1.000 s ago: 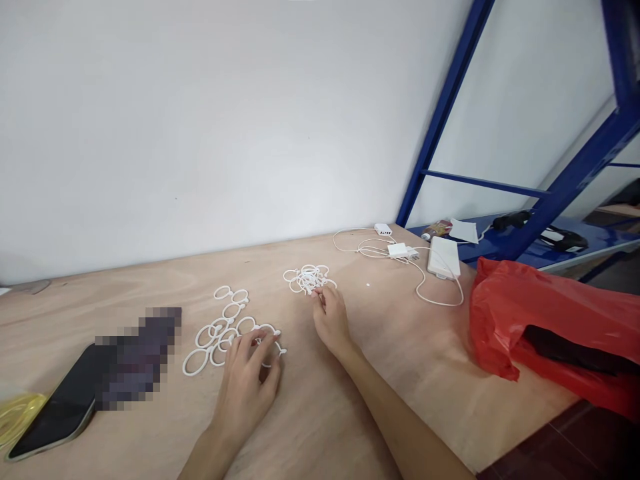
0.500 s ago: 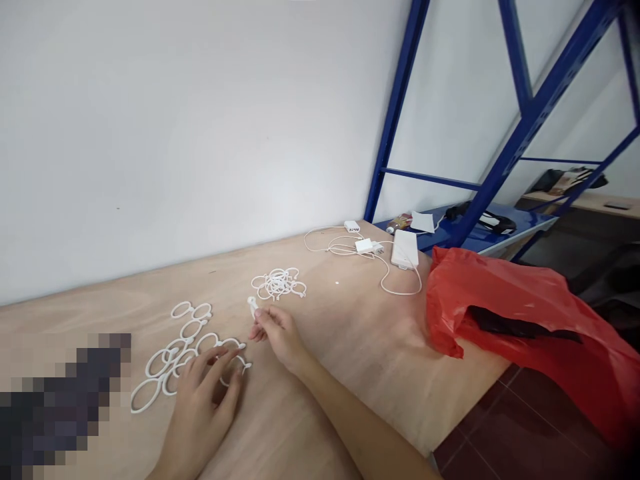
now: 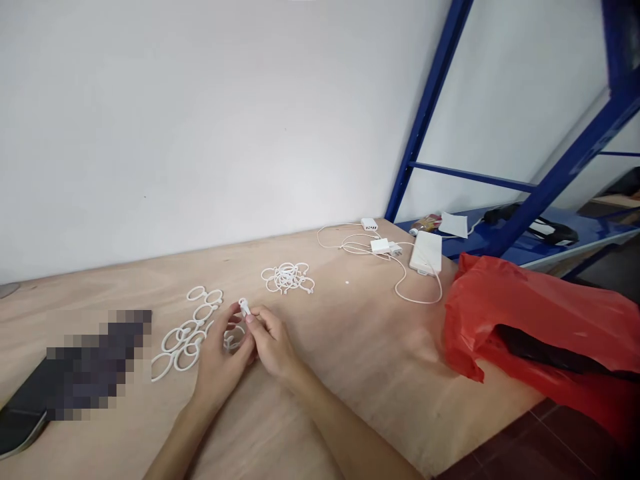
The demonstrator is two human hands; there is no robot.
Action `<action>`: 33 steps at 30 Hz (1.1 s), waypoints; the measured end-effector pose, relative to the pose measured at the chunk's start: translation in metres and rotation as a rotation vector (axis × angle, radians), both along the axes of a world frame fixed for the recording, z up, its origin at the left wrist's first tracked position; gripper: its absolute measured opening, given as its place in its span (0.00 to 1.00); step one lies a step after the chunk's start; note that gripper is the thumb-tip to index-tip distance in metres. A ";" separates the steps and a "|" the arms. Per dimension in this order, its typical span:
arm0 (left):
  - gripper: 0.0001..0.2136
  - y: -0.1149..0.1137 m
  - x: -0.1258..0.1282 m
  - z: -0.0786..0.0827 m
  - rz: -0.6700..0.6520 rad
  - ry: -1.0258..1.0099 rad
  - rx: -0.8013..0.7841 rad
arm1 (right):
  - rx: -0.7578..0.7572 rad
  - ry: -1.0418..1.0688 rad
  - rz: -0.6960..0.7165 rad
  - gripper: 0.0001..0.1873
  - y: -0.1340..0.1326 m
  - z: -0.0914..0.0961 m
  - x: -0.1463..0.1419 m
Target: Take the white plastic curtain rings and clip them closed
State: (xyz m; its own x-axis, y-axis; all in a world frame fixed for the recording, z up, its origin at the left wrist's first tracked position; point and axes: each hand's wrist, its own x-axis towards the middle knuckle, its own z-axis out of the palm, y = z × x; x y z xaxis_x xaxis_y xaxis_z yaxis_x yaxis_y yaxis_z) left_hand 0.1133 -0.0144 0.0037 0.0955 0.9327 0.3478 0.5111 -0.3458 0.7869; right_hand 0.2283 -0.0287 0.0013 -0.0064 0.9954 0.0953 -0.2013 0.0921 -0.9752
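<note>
My right hand pinches a small white plastic ring between thumb and fingertips, just above the wooden table. My left hand curls in beside it, its fingers on the near end of a chain of linked white rings that lies flat on the table. The two hands touch at the fingertips. A loose heap of white rings lies farther back, apart from both hands.
A dark phone lies at the left, partly blurred out. White chargers and cables sit at the back right. A red plastic bag hangs over the right table edge. A blue metal rack stands behind.
My right hand took one ring from the heap and carried it back to the chain. My left hand lifted off the chain's end and closed in to meet it.
</note>
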 end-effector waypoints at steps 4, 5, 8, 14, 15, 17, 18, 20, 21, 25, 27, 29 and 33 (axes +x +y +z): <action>0.21 0.009 -0.004 -0.003 0.020 -0.072 0.013 | -0.009 -0.009 -0.070 0.14 0.004 -0.005 -0.003; 0.20 0.009 -0.005 -0.004 0.014 -0.082 0.021 | 0.012 -0.020 -0.109 0.13 0.004 -0.005 -0.004; 0.16 0.007 -0.006 -0.005 -0.024 -0.086 0.046 | 0.046 0.007 -0.213 0.11 0.006 -0.005 -0.003; 0.15 -0.002 0.000 -0.003 -0.083 -0.027 0.126 | -0.012 0.138 -0.206 0.11 0.011 0.000 0.001; 0.15 -0.003 0.000 -0.002 -0.083 -0.029 0.127 | -0.023 0.146 -0.196 0.11 0.012 0.000 0.002; 0.15 -0.003 0.001 -0.002 -0.081 -0.035 0.127 | -0.059 0.172 -0.175 0.10 0.012 0.001 0.003; 0.15 -0.003 0.001 -0.002 -0.082 -0.037 0.126 | -0.081 0.190 -0.163 0.11 0.013 0.001 0.004; 0.14 -0.002 0.002 -0.001 -0.093 -0.043 0.116 | -0.117 0.230 -0.138 0.11 0.014 0.001 0.005; 0.14 -0.002 0.002 -0.001 -0.100 -0.049 0.107 | -0.125 0.247 -0.127 0.11 0.015 0.000 0.005; 0.14 -0.001 0.002 -0.002 -0.111 -0.074 0.051 | -0.126 0.284 -0.094 0.10 0.018 -0.004 0.007; 0.15 -0.001 0.002 -0.003 -0.108 -0.088 0.027 | -0.132 0.289 -0.079 0.10 0.019 -0.006 0.008; 0.17 0.000 0.002 -0.005 -0.102 -0.107 0.009 | -0.140 0.288 -0.068 0.09 0.019 -0.006 0.010; 0.18 -0.001 0.002 -0.006 -0.096 -0.112 0.007 | -0.148 0.280 -0.066 0.09 0.018 -0.006 0.011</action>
